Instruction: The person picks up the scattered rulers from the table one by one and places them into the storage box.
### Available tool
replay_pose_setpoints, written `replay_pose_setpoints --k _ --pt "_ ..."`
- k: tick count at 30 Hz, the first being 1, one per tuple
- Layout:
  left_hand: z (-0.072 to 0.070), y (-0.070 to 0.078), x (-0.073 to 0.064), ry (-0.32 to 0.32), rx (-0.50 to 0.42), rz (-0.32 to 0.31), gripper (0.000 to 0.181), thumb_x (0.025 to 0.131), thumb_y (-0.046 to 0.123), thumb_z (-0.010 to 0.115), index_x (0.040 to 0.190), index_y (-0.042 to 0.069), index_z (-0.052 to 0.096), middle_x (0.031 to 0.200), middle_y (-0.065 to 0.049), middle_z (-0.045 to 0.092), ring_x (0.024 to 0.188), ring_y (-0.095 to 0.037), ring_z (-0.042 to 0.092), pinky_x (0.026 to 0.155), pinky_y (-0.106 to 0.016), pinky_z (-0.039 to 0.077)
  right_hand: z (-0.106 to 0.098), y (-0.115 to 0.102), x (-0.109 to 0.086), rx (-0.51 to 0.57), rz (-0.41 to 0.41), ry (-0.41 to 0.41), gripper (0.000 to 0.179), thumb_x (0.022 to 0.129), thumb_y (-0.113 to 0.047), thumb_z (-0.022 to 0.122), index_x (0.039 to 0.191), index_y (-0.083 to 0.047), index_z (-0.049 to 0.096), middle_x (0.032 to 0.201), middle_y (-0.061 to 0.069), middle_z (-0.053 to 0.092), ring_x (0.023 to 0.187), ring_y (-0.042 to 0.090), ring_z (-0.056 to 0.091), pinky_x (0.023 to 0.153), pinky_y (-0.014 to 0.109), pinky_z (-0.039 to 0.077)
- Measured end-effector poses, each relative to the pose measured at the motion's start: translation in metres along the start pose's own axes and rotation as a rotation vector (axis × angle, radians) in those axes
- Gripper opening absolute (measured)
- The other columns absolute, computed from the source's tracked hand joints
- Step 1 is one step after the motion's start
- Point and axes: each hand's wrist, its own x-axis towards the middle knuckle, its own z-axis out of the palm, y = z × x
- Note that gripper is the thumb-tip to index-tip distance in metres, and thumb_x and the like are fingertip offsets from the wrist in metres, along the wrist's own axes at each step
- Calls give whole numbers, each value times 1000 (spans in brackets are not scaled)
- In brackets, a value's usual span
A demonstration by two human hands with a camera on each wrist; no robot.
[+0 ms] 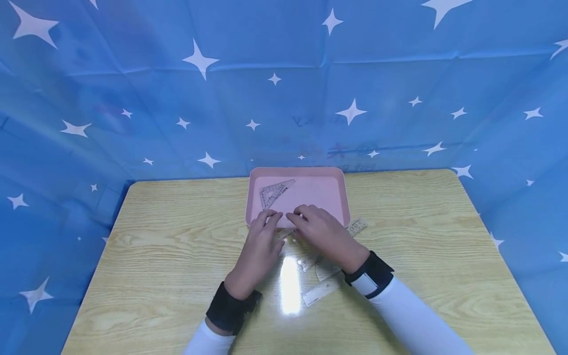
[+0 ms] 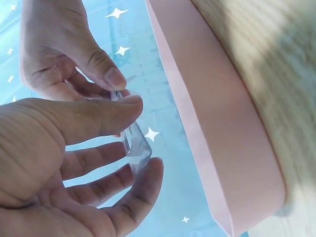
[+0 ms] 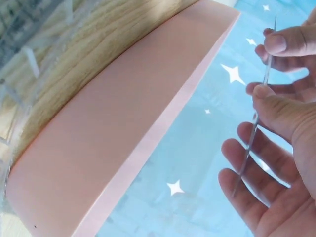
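Note:
Above the near rim of the pink tray (image 1: 342, 197), both hands pinch one thin, clear plastic drawing piece (image 2: 139, 148). It shows an angled corner in the left wrist view and stands nearly edge-on in the right wrist view, so its exact kind is unclear. My left hand (image 1: 262, 246) grips one side between thumb and fingers. On the other side, my right hand (image 1: 326, 234) holds it with thumb and fingertips. A clear set square (image 1: 274, 193) lies inside the tray at its left.
Under and beside the right forearm lie a clear ruler (image 1: 318, 292), a protractor (image 1: 326, 271) and another clear marked piece (image 1: 357, 227), partly hidden. The wooden table (image 1: 177, 236) meets a blue star-patterned cloth (image 1: 284, 113) behind the tray. Bright glare marks the tabletop.

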Motion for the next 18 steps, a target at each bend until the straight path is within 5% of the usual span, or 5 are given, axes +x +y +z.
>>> replay_pose_setpoints --k 10,18 --pt "-8 1 16 -15 88 20 53 86 -3 77 135 -7 59 131 -23 58 106 -38 59 92 -47 54 2 4 11 -96 49 -6 41 94 -18 77 132 -7 68 120 10 69 100 21 68 84 31 59" --pt "-14 -2 33 -49 110 28 49 88 -3 75 133 -8 59 130 -23 58 109 -39 61 97 -48 52 6 9 20 -151 63 38 38 93 -15 77 130 -7 70 123 10 70 108 25 68 91 35 58"
